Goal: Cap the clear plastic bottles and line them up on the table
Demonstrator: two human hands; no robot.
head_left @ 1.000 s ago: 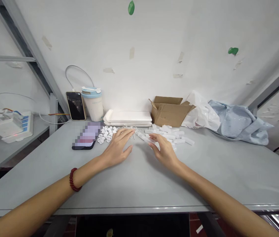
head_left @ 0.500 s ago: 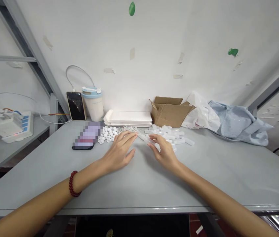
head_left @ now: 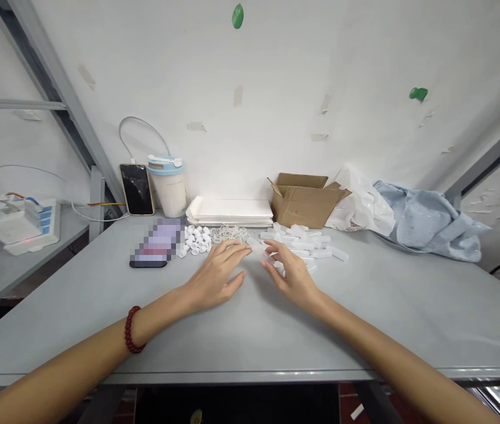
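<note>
My right hand (head_left: 291,271) is closed, thumb and fingertips pinched on the near end of a small translucent plastic tube (head_left: 255,243) that slants up and left. Opposite it, my left hand (head_left: 218,275) is open, with fingers stretched out and thumb apart. Its fingertips are close to the tube; I cannot tell whether they touch it. Behind the right hand lies a loose pile of similar frosted tubes (head_left: 318,241). Small white caps (head_left: 196,238) are heaped beyond the left hand, beside a tangle of thin white strings (head_left: 228,234).
Along the wall stand a black-screened phone (head_left: 137,189), a lidded cup (head_left: 171,191), a stack of white paper (head_left: 234,210) and an open cardboard box (head_left: 303,206). A white plastic bag (head_left: 360,203) and light blue cloth (head_left: 430,221) lie right. Another phone (head_left: 156,242) lies flat left.
My left hand has moved slightly right and down. The right fingers have shifted a little left and lower around the tube's near end.
</note>
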